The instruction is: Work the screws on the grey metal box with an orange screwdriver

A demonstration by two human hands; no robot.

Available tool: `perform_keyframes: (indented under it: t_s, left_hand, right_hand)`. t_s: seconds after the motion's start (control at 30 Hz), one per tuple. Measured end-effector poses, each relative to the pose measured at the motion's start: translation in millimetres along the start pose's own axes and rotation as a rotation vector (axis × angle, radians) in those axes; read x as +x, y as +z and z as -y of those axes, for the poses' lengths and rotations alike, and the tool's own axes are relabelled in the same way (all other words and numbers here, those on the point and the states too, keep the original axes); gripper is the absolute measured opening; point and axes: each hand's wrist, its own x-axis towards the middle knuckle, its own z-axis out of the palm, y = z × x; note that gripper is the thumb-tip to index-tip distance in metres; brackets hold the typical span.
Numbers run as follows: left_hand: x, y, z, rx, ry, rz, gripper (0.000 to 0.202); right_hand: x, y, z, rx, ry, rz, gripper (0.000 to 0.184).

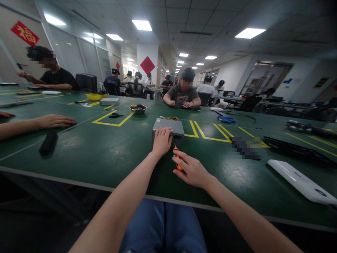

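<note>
A grey metal box with a socket and wires behind it, which looks like a computer power supply, sits on the green table in front of me. My left hand lies over its near left side, fingers resting on the top. Just to the right, my right hand holds an orange and black screwdriver between thumb and fingers. The screwdriver's thin tip points away from me toward the box's near face. Whether the tip touches the box I cannot tell.
A metal bowl with tools stands beyond the box to the left. A black cylinder lies at left, near another person's hand. At right lie a white device and a black panel. Someone works opposite.
</note>
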Motion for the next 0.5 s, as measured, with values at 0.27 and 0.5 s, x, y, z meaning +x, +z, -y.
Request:
perform_keyframes:
  t_s: [0.27,0.5]
  left_hand:
    - [1,3.0,3,0.011,0.018,-0.005,0.025]
    - [2,0.0,4,-0.014,0.032,0.025,0.030]
  right_hand:
    - [24,-16,-3,0.106,-0.015,-0.064,0.029]
    - [16,-1,-9,0.205,0.036,-0.254,0.025]
